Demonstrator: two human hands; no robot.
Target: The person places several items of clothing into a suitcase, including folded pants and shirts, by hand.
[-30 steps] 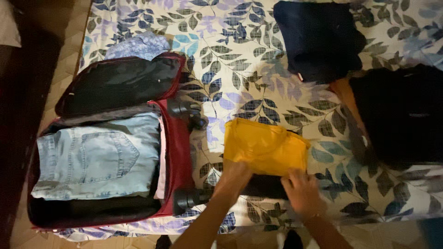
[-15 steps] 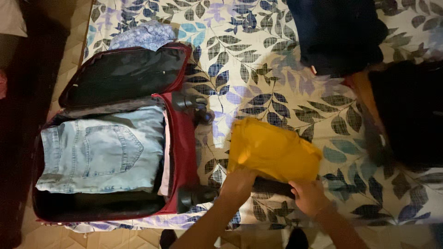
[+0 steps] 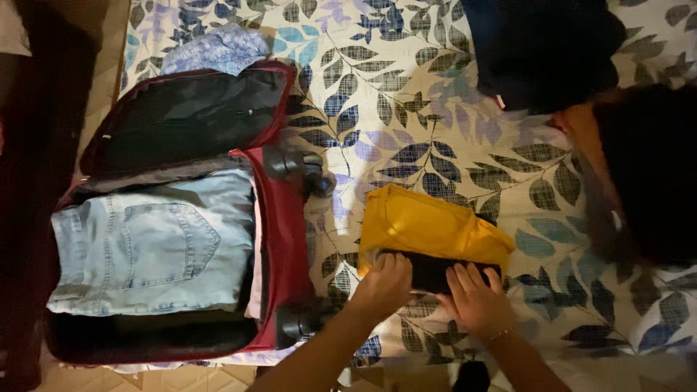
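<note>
1. My left hand (image 3: 385, 284) and right hand (image 3: 475, 296) each closed a grip on the dark folded garment (image 3: 435, 270).
2. It lay under the yellow garment (image 3: 428, 225) on the bed, beside the open red suitcase (image 3: 279, 239).

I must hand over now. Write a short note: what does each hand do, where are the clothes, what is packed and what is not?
Left hand and right hand: both grip the yellow folded garment with a dark garment under it, on the leaf-print bedsheet.
Packed: folded jeans lie in the open red suitcase.
Not packed: yellow and dark pieces, dark pile at top, black pile at right.
</note>
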